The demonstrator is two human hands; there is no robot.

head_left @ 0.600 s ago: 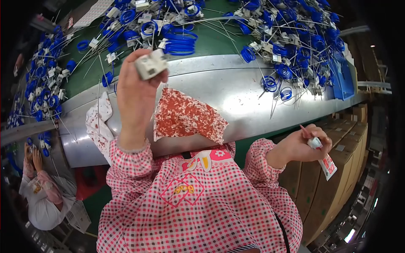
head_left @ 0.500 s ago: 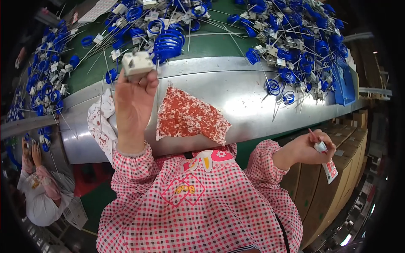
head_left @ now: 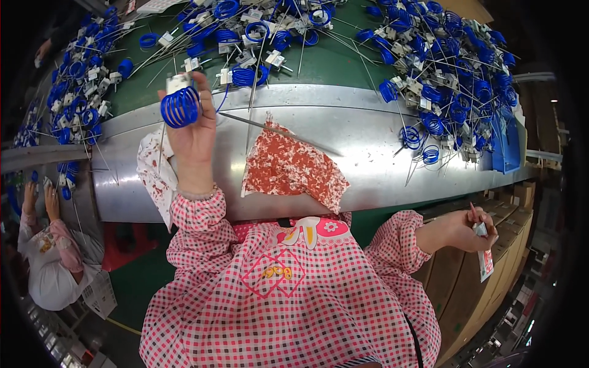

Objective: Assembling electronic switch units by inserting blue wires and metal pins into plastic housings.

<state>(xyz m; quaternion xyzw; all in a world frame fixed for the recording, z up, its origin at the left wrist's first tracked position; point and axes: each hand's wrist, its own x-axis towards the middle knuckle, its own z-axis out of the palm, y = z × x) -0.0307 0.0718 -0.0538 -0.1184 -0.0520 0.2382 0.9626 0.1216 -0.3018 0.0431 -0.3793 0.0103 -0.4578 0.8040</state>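
My left hand (head_left: 195,144) is raised over the near edge of the bench, its fingers closed on a thermostat (head_left: 180,107). This has a white block at the top, a blue coiled capillary tube below it, and a thin metal rod that reaches to the right. Off the bench to the right, my right hand (head_left: 460,232) is wrapped round a small white squeeze tube (head_left: 486,264) with red markings; its flat end hangs below the fingers and a thin reddish tip shows above. Between my hands lies a red and white mottled cloth (head_left: 294,168) on the metal edge.
Heaps of similar blue-coiled thermostats (head_left: 438,61) cover the green bench top (head_left: 331,61). A blue bin (head_left: 506,144) stands at the right end, above stacked cardboard boxes (head_left: 454,270). A white stained cloth (head_left: 153,175) hangs by my left forearm. Another person (head_left: 58,264) works at far left.
The thermostat in my left hand has turned, so its blue coil now faces me and hangs below the block. My right hand keeps its hold on the squeeze tube.
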